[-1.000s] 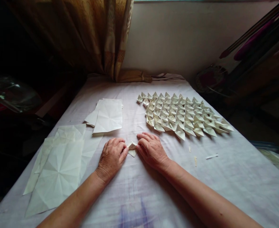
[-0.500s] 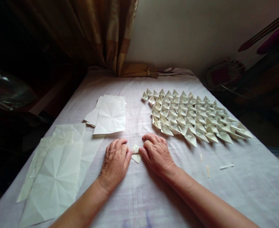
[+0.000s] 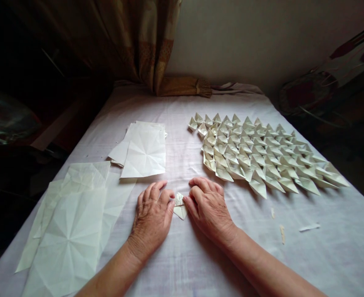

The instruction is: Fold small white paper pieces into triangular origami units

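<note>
A small folded piece of white paper (image 3: 179,211), pointed at its near end, lies flat on the cloth between my hands. My left hand (image 3: 152,214) rests at its left side, fingers curled, thumb and forefinger at the paper's edge. From the right, my right hand (image 3: 209,208) pinches the other edge with thumb and bent forefinger. Beyond my right hand, folded paper boats (image 3: 262,154) stand close together in rows. Creased white sheets (image 3: 146,152) lie in a pile past my left hand.
More creased sheets (image 3: 69,239) overlap at the left beside my forearm. Paper scraps (image 3: 309,227) lie to the right on the pale bedsheet (image 3: 231,272). A brown-gold curtain (image 3: 152,49) hangs down to the far edge, against a wall (image 3: 231,45).
The view has shifted slightly, so the boats and scraps appear farther right. My left forefinger has lifted a little from the folded paper; both hands stay around it.
</note>
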A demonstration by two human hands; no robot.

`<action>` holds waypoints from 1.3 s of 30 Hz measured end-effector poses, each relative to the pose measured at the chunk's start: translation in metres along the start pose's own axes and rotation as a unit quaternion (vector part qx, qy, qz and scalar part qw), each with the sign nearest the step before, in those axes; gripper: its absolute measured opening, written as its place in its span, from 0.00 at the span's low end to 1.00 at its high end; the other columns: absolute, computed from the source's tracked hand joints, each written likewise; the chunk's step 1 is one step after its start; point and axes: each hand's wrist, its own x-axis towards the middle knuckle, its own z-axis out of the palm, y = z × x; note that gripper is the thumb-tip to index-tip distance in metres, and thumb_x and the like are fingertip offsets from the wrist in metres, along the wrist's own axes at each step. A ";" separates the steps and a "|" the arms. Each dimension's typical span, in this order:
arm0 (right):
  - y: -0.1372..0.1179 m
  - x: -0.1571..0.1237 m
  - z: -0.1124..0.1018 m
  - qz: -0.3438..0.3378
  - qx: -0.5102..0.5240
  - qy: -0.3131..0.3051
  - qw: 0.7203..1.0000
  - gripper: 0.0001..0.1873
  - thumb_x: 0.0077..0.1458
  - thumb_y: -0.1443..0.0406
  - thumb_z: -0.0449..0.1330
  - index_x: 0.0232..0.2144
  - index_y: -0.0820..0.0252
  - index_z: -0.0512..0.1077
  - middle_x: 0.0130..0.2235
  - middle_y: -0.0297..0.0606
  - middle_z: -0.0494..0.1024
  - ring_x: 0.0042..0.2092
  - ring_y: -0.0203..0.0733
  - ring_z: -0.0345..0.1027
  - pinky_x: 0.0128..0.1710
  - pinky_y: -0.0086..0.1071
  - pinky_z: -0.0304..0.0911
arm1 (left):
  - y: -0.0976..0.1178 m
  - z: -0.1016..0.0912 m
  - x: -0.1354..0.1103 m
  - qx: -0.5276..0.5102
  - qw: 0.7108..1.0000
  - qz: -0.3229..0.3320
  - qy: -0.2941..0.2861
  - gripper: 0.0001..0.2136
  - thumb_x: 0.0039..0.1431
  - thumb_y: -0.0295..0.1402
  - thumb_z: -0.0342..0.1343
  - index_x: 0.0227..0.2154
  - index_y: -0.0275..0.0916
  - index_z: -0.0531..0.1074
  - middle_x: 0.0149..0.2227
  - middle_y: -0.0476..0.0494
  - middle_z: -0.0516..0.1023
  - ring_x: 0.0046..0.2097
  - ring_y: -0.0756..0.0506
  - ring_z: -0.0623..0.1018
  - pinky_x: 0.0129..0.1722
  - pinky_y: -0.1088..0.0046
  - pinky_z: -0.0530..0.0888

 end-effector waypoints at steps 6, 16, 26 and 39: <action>0.000 0.000 -0.001 0.004 0.025 0.005 1.000 0.06 0.60 0.64 0.57 0.30 0.57 0.67 0.46 0.41 0.74 0.50 0.47 0.64 0.49 0.41 0.50 | -0.002 -0.001 0.001 -0.029 0.999 0.017 -0.006 0.10 0.64 0.32 0.52 0.45 0.51 0.73 0.57 0.44 0.68 0.59 0.39 0.66 0.57 0.53 0.62; -0.005 -0.001 0.002 0.022 0.044 -0.006 0.999 0.08 0.56 0.60 0.62 0.32 0.57 0.68 0.49 0.43 0.72 0.54 0.49 0.62 0.52 0.43 0.50 | -0.005 -0.003 0.003 -0.048 0.999 0.016 0.000 0.09 0.61 0.35 0.57 0.43 0.53 0.78 0.57 0.46 0.72 0.58 0.38 0.68 0.57 0.54 0.63; 0.009 -0.002 -0.007 0.052 0.072 -0.009 0.996 0.05 0.52 0.64 0.64 0.30 0.56 0.70 0.51 0.41 0.72 0.57 0.50 0.60 0.54 0.44 0.51 | -0.002 -0.002 0.010 -0.038 0.998 -0.052 -0.024 0.09 0.58 0.33 0.59 0.38 0.56 0.80 0.57 0.52 0.73 0.58 0.38 0.68 0.57 0.54 0.62; 0.015 -0.007 -0.005 0.022 0.070 0.025 0.997 0.04 0.53 0.64 0.64 0.30 0.57 0.72 0.50 0.42 0.74 0.57 0.51 0.62 0.55 0.46 0.53 | 0.007 -0.015 0.025 -0.026 0.997 -0.057 -0.054 0.02 0.54 0.35 0.61 0.30 0.48 0.78 0.52 0.47 0.75 0.56 0.37 0.69 0.55 0.52 0.62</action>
